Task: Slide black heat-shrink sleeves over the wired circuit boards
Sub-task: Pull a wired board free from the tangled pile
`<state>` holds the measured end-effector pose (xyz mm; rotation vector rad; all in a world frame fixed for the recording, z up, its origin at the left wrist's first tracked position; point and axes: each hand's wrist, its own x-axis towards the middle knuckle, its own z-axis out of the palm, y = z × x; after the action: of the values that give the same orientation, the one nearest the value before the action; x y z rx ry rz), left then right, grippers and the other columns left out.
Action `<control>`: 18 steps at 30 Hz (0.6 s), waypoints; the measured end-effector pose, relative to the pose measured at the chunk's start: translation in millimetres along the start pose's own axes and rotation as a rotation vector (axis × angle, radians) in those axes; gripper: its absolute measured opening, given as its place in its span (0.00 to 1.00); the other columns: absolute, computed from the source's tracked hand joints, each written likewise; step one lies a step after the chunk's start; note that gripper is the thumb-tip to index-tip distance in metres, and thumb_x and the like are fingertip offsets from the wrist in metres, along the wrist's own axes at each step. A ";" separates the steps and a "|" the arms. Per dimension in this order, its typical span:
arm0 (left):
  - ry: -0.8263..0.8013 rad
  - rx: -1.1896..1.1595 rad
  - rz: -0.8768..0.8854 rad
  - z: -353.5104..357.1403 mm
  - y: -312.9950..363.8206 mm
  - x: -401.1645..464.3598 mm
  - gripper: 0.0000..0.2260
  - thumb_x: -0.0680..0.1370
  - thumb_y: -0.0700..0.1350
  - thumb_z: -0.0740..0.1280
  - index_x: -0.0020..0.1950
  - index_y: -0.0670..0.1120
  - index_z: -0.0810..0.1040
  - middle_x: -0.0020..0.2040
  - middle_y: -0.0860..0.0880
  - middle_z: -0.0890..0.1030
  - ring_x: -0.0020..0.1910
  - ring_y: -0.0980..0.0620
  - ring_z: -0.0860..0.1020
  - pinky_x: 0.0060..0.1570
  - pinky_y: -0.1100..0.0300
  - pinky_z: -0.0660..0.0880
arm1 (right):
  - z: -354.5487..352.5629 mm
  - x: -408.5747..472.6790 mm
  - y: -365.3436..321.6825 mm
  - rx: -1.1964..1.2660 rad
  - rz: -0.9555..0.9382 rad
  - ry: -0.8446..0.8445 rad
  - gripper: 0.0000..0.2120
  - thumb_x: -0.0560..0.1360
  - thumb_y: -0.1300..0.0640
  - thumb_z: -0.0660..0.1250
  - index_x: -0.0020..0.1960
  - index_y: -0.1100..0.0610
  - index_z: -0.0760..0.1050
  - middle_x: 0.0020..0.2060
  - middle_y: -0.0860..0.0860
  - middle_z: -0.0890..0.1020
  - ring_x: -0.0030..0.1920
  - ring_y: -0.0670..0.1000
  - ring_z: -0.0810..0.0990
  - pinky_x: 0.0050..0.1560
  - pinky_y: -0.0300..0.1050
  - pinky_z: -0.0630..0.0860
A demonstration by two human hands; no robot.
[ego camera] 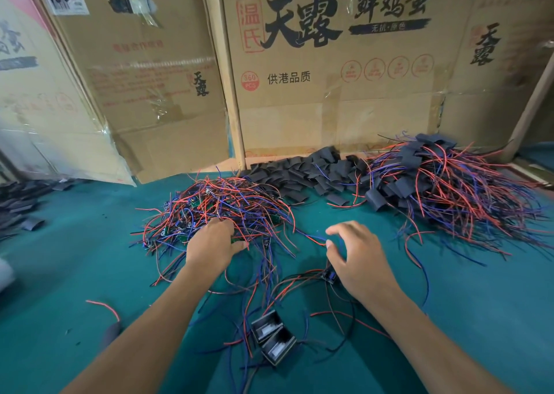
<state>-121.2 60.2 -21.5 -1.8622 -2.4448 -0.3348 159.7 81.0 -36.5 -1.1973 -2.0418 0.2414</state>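
Red and blue wires tangle in the unsleeved board pile [215, 213], where the left hand [214, 248] digs, fingers curled among them. Beyond its spread, empty fingertips the right hand [356, 258] faces limp, light black sleeves [302, 173]; boards look rigid, best pinched edgewise.

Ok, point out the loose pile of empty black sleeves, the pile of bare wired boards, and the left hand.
loose black sleeves [302, 173], head view, middle of the heap by the cardboard.
bare wired boards [221, 204], head view, top of the wire tangle.
left hand [214, 245], head view, back of the hand.
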 end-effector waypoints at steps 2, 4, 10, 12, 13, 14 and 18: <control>-0.019 -0.047 0.073 -4.9 -4.3 0.8 0.18 0.75 0.57 0.72 0.40 0.49 0.67 0.45 0.49 0.72 0.40 0.47 0.73 0.37 0.54 0.68 | 0.3 0.2 0.3 0.004 0.000 -0.003 0.07 0.77 0.58 0.66 0.54 0.57 0.78 0.50 0.49 0.79 0.54 0.52 0.76 0.57 0.53 0.72; -0.094 -0.147 0.131 -10.3 -9.1 2.0 0.15 0.75 0.53 0.74 0.40 0.49 0.69 0.44 0.49 0.75 0.42 0.46 0.74 0.41 0.52 0.72 | 1.0 0.5 1.1 0.011 -0.007 0.001 0.07 0.76 0.58 0.67 0.53 0.57 0.78 0.50 0.49 0.80 0.54 0.53 0.77 0.57 0.54 0.72; -0.273 -0.185 0.210 -13.4 -19.3 3.2 0.11 0.76 0.47 0.73 0.53 0.48 0.73 0.50 0.51 0.75 0.49 0.50 0.75 0.50 0.55 0.72 | 3.1 0.1 3.4 0.006 0.003 -0.019 0.06 0.77 0.57 0.66 0.53 0.55 0.77 0.50 0.47 0.79 0.54 0.51 0.76 0.57 0.51 0.71; -0.269 -0.148 0.230 -14.0 -18.9 4.2 0.12 0.77 0.48 0.72 0.56 0.47 0.73 0.52 0.51 0.75 0.51 0.50 0.75 0.53 0.55 0.73 | 3.4 0.0 3.8 0.008 0.005 -0.025 0.06 0.77 0.56 0.65 0.53 0.55 0.77 0.49 0.47 0.78 0.54 0.50 0.75 0.57 0.51 0.71; -0.245 -0.112 0.245 -14.8 -18.5 4.3 0.12 0.77 0.49 0.72 0.56 0.47 0.74 0.52 0.51 0.76 0.52 0.50 0.75 0.54 0.54 0.74 | 3.5 0.2 3.9 0.009 0.007 -0.031 0.06 0.78 0.56 0.65 0.54 0.55 0.77 0.50 0.46 0.78 0.55 0.50 0.75 0.58 0.50 0.71; -0.207 -0.081 0.263 -15.9 -18.5 4.1 0.11 0.78 0.51 0.71 0.56 0.48 0.75 0.52 0.52 0.77 0.51 0.51 0.76 0.54 0.53 0.75 | 3.7 0.2 4.0 0.010 0.010 -0.036 0.06 0.78 0.56 0.65 0.54 0.54 0.77 0.50 0.46 0.78 0.55 0.49 0.75 0.58 0.50 0.71; -0.074 -0.148 0.362 -24.3 -21.1 1.7 0.09 0.80 0.54 0.67 0.59 0.56 0.74 0.51 0.57 0.77 0.48 0.57 0.75 0.49 0.55 0.74 | 4.7 0.3 4.3 0.012 0.015 -0.043 0.06 0.78 0.56 0.64 0.53 0.54 0.77 0.50 0.46 0.78 0.55 0.49 0.74 0.58 0.50 0.70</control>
<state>-144.0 51.6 -0.5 -2.3628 -2.1121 -0.4404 159.2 84.6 -41.8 -1.2094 -2.0664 0.2890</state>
